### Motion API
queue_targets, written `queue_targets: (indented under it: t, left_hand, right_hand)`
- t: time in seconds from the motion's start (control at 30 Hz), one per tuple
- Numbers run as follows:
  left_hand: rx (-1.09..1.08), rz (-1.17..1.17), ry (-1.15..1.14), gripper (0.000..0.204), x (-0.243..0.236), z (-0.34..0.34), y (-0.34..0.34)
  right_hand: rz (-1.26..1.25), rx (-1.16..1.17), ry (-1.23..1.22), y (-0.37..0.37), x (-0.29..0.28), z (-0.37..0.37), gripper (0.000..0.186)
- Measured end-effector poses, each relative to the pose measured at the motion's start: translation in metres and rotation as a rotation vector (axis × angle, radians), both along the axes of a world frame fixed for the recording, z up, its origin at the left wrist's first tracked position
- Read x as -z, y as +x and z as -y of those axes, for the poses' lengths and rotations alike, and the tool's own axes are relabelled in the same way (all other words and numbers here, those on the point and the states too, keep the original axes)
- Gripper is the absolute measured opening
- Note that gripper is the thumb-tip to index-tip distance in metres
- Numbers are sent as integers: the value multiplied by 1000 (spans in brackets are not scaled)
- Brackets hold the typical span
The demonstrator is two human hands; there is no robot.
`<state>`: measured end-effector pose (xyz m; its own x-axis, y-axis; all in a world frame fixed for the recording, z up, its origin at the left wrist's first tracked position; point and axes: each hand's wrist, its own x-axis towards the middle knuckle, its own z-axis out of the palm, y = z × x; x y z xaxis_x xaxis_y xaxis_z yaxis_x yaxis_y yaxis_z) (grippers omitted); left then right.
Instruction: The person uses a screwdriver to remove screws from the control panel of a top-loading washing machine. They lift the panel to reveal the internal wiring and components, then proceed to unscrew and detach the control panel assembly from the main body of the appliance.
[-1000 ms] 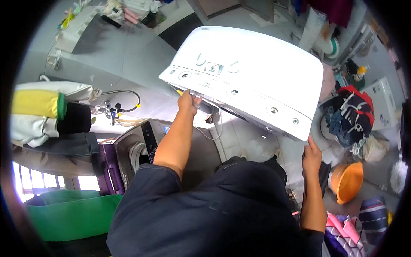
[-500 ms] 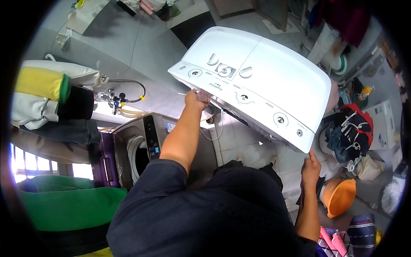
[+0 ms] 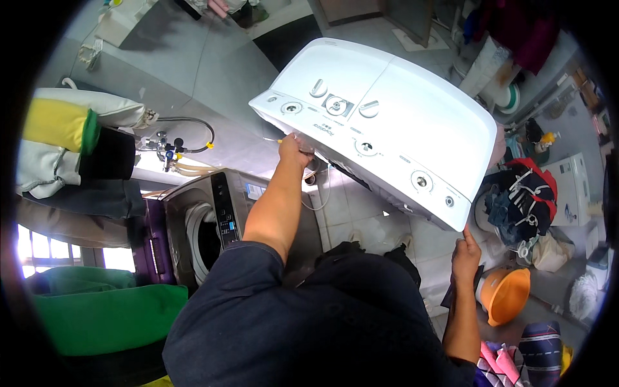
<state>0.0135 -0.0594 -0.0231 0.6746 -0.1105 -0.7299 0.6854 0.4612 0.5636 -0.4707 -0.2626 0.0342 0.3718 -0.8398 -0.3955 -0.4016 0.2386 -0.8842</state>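
A white twin-tub washing machine (image 3: 412,109), with knobs and round panel openings along its near edge, fills the upper middle, tilted across the view. My left hand (image 3: 295,150) is closed on the underside of its near edge, toward the left end, beside a thin yellow-marked piece (image 3: 282,140). My right hand (image 3: 465,257) is closed at the bottom of the near right corner, its fingers partly hidden. A white cord (image 3: 325,197) hangs below the machine.
A grey top-loading washer (image 3: 222,209) stands lower left beside a tap with hoses (image 3: 169,155). Hanging clothes (image 3: 64,129) line the left. At right are a heap of laundry (image 3: 516,206) and an orange basin (image 3: 506,297). A grey counter (image 3: 213,71) lies behind; my feet are on floor tiles.
The white machine and both my hands have moved a little right in the view, and the machine's right corner sits lower. The surroundings have shifted slightly too.
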Motion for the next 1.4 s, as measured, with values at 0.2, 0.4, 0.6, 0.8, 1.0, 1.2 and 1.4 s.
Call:
queue_targets:
  t: [0.2, 0.4, 0.6, 0.8, 1.0, 1.2, 1.4]
  left_hand:
    - [-24, 74, 71, 25, -18, 18, -10]
    - [-123, 225, 174, 27, -34, 35, -23]
    - [-6, 171, 355, 34, -7, 20, -11]
    - [-88, 282, -152, 46, -22, 28, -16]
    - [70, 284, -175, 65, -47, 29, -23]
    - [38, 296, -24, 69, -51, 36, -31]
    - [64, 324, 112, 71, -23, 29, -13]
  right_hand:
    - [-38, 10, -28, 3, -4, -3, 50]
    - [-39, 19, -19, 7, -9, -5, 50]
    - [-35, 32, 4, 7, -9, -3, 50]
    - [30, 55, 91, 8, -13, 4, 50]
    - [73, 76, 151, 11, -17, 2, 49]
    - [21, 89, 107, 7, -16, 2, 49]
    - [11, 118, 31, 14, -16, -10, 50]
